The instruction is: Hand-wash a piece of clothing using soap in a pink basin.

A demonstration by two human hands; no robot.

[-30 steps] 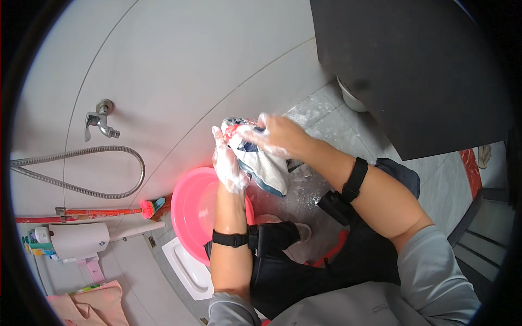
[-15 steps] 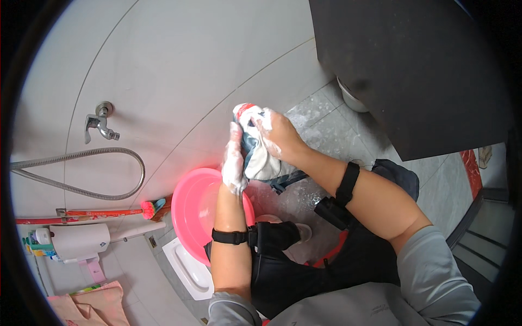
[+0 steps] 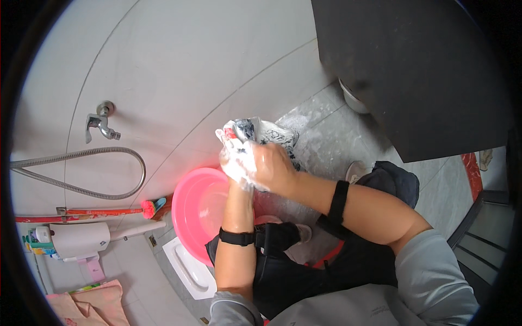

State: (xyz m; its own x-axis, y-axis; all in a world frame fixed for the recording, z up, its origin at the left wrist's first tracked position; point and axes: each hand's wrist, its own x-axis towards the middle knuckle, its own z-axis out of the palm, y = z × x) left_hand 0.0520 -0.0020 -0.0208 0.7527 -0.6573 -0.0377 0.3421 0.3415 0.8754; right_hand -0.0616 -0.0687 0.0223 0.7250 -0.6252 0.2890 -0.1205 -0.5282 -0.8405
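A bunched, wet garment [image 3: 275,133], white with dark blue and red patches, is between my two hands, foam spread over part of it. My right hand [image 3: 274,167] is curled in a fist around its near part, with the knuckles facing up. Close against it, my left hand [image 3: 235,164] is coated in white lather and grips the garment's left side. The right hand and the cloth cover some of the left fingers. Just below and left of the hands stands a pink basin [image 3: 187,217], partly behind my left forearm.
A tap [image 3: 101,124] and a looped metal hose [image 3: 138,163] are on the wall at left. A white tray-like basin [image 3: 182,263] lies below the pink basin. Dark cabinet [image 3: 413,76] overhangs the right. Suds wet the tiled floor [image 3: 321,125].
Both hands have moved closer together and slightly lower. The garment has turned, showing a printed white part to the right. My right hand has come down and left, against the left hand.
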